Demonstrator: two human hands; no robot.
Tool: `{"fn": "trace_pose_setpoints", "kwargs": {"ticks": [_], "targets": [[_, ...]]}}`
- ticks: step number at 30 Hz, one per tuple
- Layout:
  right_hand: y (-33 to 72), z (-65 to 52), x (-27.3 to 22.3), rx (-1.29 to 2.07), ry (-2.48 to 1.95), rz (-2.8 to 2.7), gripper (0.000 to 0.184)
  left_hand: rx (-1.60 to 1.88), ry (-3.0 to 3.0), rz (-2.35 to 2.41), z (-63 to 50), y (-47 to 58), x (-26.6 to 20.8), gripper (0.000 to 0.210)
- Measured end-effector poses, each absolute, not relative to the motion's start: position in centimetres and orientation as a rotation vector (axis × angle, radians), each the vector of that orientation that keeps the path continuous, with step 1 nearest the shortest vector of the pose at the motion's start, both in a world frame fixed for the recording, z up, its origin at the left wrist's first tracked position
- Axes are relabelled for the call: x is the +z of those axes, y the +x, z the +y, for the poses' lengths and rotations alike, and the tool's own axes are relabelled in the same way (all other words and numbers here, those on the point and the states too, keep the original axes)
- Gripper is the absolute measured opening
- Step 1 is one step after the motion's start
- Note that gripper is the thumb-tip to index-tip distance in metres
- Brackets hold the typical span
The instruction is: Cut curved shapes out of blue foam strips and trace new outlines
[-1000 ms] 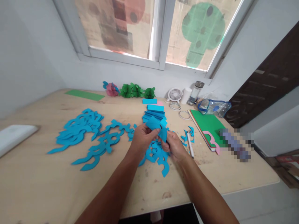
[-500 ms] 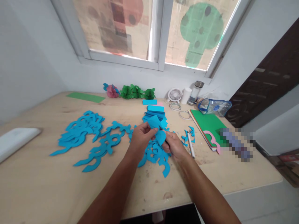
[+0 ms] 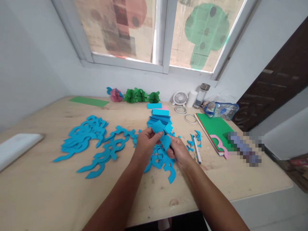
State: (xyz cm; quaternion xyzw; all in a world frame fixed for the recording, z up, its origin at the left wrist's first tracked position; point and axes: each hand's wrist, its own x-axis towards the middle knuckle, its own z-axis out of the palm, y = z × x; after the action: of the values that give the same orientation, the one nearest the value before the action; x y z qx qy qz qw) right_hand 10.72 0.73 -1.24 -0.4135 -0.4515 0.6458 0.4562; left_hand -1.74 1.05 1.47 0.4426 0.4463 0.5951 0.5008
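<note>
A folded piece of blue paper (image 3: 165,141) is pinched between the thumb and fingers of my left hand (image 3: 147,141), above the middle of the table. Close on its right, my right hand (image 3: 179,150) is closed around scissors (image 3: 171,149); only a bit of the dark handle shows and the blades are hidden. Cut wavy blue paper strips (image 3: 158,157) lie beneath both hands. Just beyond them is a stack of folded blue paper (image 3: 160,113). More blue cut-outs lie to the left, in a looser group (image 3: 108,150) and a heaped pile (image 3: 84,134).
A white marker (image 3: 197,149) lies beside blue scraps (image 3: 191,142) on the right. Farther right are green paper sheets (image 3: 211,125) with a pink cut-out (image 3: 218,142) and a clear pouch (image 3: 222,110). Tape rolls (image 3: 180,110), a small fan (image 3: 180,98) and a bottle (image 3: 202,95) stand behind.
The blue paper between my hands has tilted and turned slightly, its lower part now looking narrower. Both hands keep their grip in nearly the same place.
</note>
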Motion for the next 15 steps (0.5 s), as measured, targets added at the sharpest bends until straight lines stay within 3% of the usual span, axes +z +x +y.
{"fn": "trace_pose_setpoints", "kwargs": {"ticks": [15], "targets": [[10.55, 0.58, -0.79, 1.573, -1.022, -1.108, 0.056, 1.421, 1.056, 1.060, 0.73, -1.46, 1.87, 0.016]]}}
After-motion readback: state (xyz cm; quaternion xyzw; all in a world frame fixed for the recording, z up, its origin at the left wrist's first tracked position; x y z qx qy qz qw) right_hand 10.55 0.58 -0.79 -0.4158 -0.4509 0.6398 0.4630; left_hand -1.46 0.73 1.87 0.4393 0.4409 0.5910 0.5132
